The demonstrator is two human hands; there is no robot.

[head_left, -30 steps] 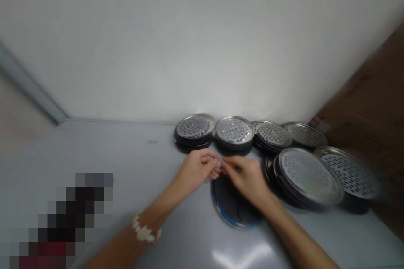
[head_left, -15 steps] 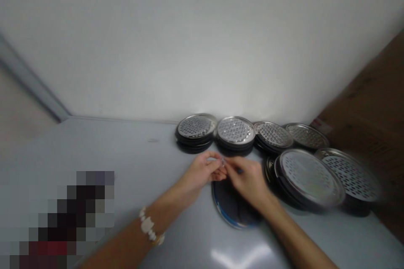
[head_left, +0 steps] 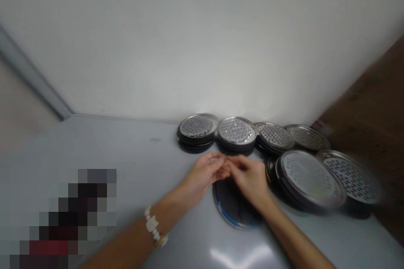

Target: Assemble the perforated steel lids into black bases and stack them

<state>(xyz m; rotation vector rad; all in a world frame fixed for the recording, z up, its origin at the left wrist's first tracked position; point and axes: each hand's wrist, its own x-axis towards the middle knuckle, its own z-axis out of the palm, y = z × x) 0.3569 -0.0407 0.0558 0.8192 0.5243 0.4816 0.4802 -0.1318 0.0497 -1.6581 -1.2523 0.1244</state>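
Note:
My left hand (head_left: 203,174) and my right hand (head_left: 248,176) meet at their fingertips over a dark round disc (head_left: 232,204) with a blue rim, which lies on the table. Both hands are closed in a pinch. Between the fingertips is something tiny, perhaps clear, too small and blurred to name. A white beaded bracelet (head_left: 153,225) circles the left wrist. Just beyond the hands stand stacks of round metal graters, one stack (head_left: 198,128) to the left and another (head_left: 237,131) behind the fingers. Part of the disc is hidden beneath the right hand and forearm.
More grater stacks (head_left: 274,135) run along the wall to the right. A nearer stack (head_left: 309,176) and another (head_left: 350,178) stand beside my right forearm. Brown cardboard boxes (head_left: 372,122) rise at the right. The grey table (head_left: 142,164) meets a pale wall (head_left: 189,42).
My fingertips have drawn slightly closer together, covering more of the tiny thing between them. The view has shifted a little; the disc and stacks stay in place.

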